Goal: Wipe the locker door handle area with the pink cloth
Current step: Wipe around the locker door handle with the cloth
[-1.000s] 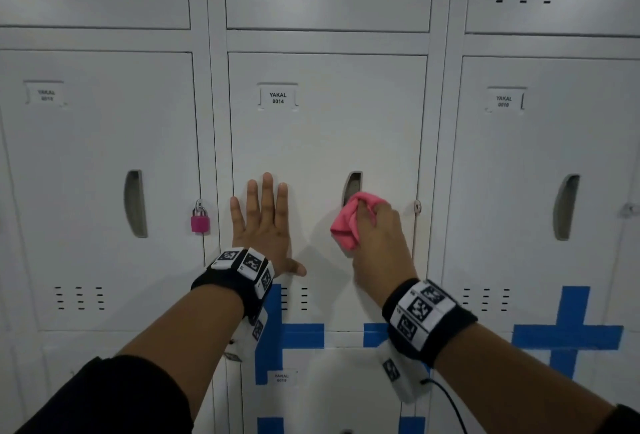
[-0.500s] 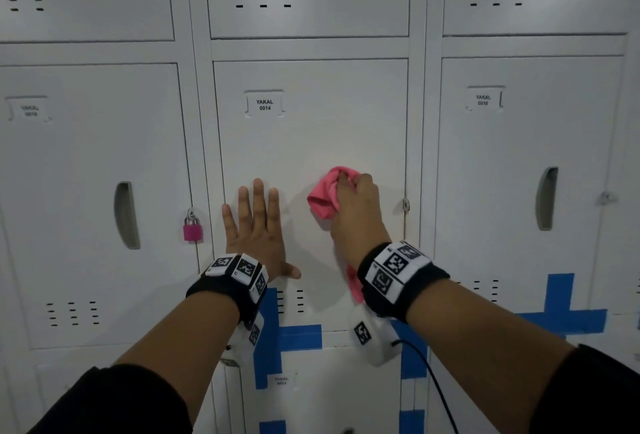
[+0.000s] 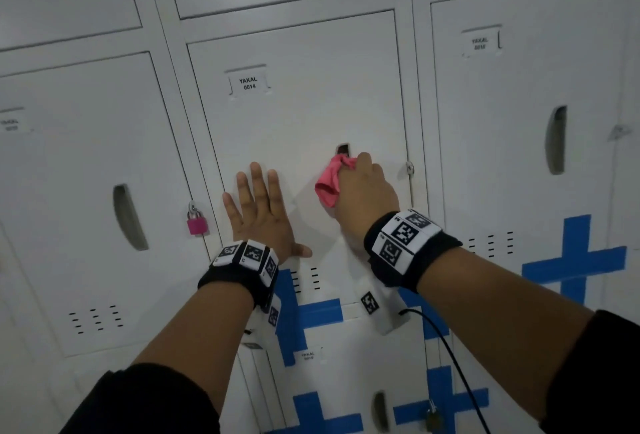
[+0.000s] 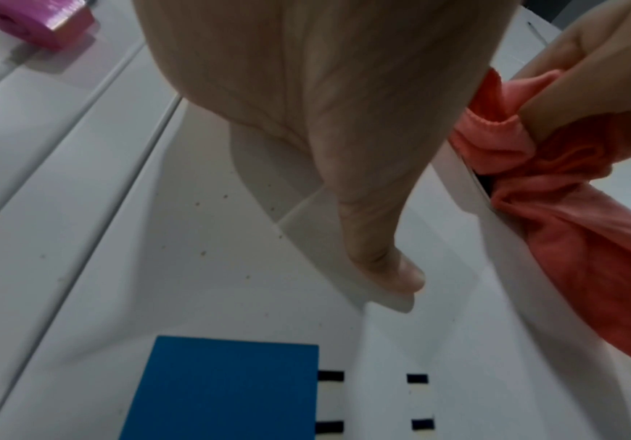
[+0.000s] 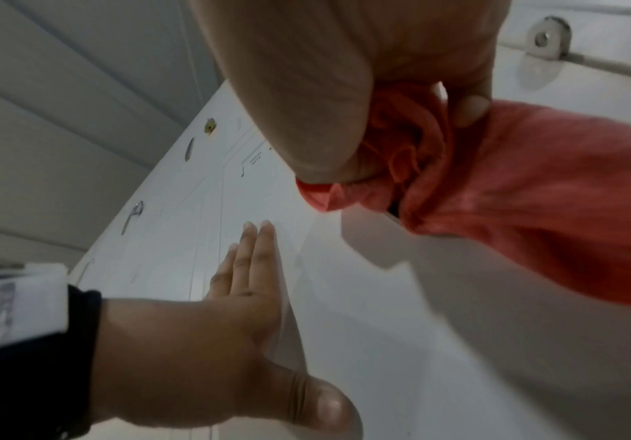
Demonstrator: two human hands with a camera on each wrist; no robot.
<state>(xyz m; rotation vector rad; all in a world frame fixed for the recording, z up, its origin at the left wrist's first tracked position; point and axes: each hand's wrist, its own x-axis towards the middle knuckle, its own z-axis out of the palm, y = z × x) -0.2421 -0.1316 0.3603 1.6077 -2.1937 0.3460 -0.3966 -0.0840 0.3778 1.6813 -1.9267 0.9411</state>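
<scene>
The middle locker door (image 3: 304, 114), labelled 0014, has a recessed handle slot (image 3: 343, 148) whose top alone shows. My right hand (image 3: 363, 187) grips the bunched pink cloth (image 3: 330, 182) and presses it over the slot. In the right wrist view the pink cloth (image 5: 494, 190) is bunched inside curled fingers (image 5: 464, 110), partly pushed into the slot. In the left wrist view the cloth (image 4: 555, 184) hangs from the slot. My left hand (image 3: 259, 211) lies flat on the door left of the handle, fingers straight and spread, holding nothing.
A pink padlock (image 3: 197, 224) hangs on the left neighbour's hasp. A bare hasp (image 3: 409, 167) sits just right of my right hand. Blue tape crosses (image 3: 571, 260) mark the lower doors. A black cable (image 3: 446, 350) trails from my right wrist.
My right hand with the cloth went up over the top of the slot half a second ago, then came back down, so the slot's top shows again. The left hand stayed flat on the door.
</scene>
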